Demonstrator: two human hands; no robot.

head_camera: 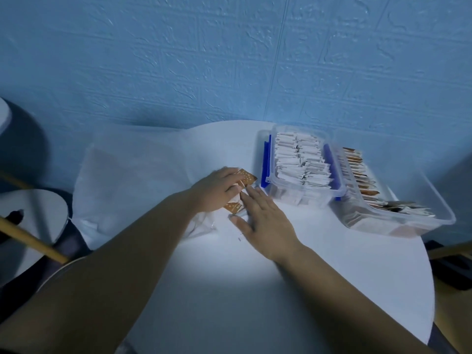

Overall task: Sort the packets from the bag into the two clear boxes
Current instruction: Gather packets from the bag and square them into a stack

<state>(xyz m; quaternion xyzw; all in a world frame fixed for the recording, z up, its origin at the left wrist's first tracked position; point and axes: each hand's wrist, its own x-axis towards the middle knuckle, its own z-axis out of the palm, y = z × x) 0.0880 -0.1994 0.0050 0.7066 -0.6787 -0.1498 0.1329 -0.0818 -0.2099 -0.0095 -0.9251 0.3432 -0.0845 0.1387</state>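
Observation:
A thin clear plastic bag (pixel 132 180) lies flat on the left of the round white table (pixel 319 277). My left hand (pixel 217 190) lies over a small heap of packets at the bag's mouth, its fingers resting on an orange dotted packet (pixel 248 178). Another orange packet (pixel 233 207) peeks out below that hand. My right hand (pixel 265 221) lies flat with straight fingers beside the heap, touching a white packet. The near clear box (pixel 304 194) with blue clips holds white packets. The far right clear box (pixel 398 223) holds orange-brown packets and a few white ones.
A textured blue wall stands right behind the table. A second small round table (pixel 30 226) and a wooden stick (pixel 33 241) are low at the left. The table's edge curves close by the right box.

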